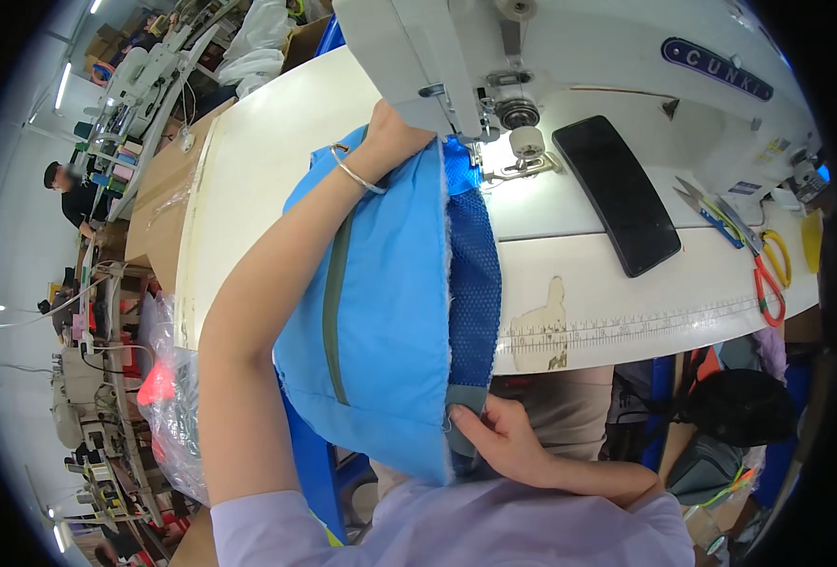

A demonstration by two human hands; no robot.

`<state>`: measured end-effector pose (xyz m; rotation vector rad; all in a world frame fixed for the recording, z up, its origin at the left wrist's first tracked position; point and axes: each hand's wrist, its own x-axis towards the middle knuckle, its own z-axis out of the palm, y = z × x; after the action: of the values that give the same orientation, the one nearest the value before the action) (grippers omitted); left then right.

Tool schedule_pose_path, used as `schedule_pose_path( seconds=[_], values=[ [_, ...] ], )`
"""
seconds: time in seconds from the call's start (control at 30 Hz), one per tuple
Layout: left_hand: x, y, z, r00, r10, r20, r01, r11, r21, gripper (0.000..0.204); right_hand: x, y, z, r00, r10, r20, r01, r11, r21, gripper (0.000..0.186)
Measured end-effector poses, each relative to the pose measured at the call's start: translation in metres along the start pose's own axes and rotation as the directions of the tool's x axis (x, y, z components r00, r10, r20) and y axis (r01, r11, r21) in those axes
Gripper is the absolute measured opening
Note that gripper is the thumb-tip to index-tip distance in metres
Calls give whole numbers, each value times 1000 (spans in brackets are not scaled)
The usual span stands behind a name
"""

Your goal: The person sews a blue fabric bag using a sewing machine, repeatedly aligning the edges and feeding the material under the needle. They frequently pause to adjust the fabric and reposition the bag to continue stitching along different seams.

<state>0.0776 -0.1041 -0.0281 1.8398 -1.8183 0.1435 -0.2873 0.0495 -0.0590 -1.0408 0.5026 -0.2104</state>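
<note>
A blue fabric piece (395,312), looking like part of a bag, hangs from the sewing machine (418,66) over the table's front edge. It has a dark green strip (335,312) and a dark blue mesh layer (473,274) along its raw right edge. The upper end of that edge lies at the lit needle area. My left hand (395,140) rests on the cloth just left of the needle; its fingers are hidden. Lower down, my right hand (508,439) pinches the edge by a grey patch (466,397), thumb on top.
A black phone (617,194) lies on the white table (258,151) right of the needle. Beyond it are red-handled scissors (766,283), a yellow-handled tool (777,260) and blue snips (716,217). A ruler strip (645,321) runs along the front edge. Another person (83,194) is far left.
</note>
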Motion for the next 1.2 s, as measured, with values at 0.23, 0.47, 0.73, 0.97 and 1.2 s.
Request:
schedule_pose_path(
  seconds=[0.23, 0.47, 0.73, 0.97, 1.2],
  values=[
    [-6, -8, -2, 999, 45, -12, -44, 996, 73, 18, 0, -2, 6, 1000, -13, 12, 14, 995, -101, 24],
    [-63, 121, -66, 951, 242, 191, -300, 867, 399, 29, -18, 18, 22, 985, -109, 133, 136, 967, -213, 24],
    [-119, 142, -87, 959, 153, 237, -159, 987, 6, 16, -15, -1, 23, 983, -22, 184, 85, 937, -340, 21],
    [-81, 131, -89, 985, -148, 86, 149, 989, -7, 14, -13, 16, 22, 975, -164, 151, 205, 924, -323, 19],
    [-76, 106, -72, 970, -98, 221, 23, 947, 321, 23, -12, 32, 6, 977, -158, 141, 202, 895, -398, 20]
  ],
)
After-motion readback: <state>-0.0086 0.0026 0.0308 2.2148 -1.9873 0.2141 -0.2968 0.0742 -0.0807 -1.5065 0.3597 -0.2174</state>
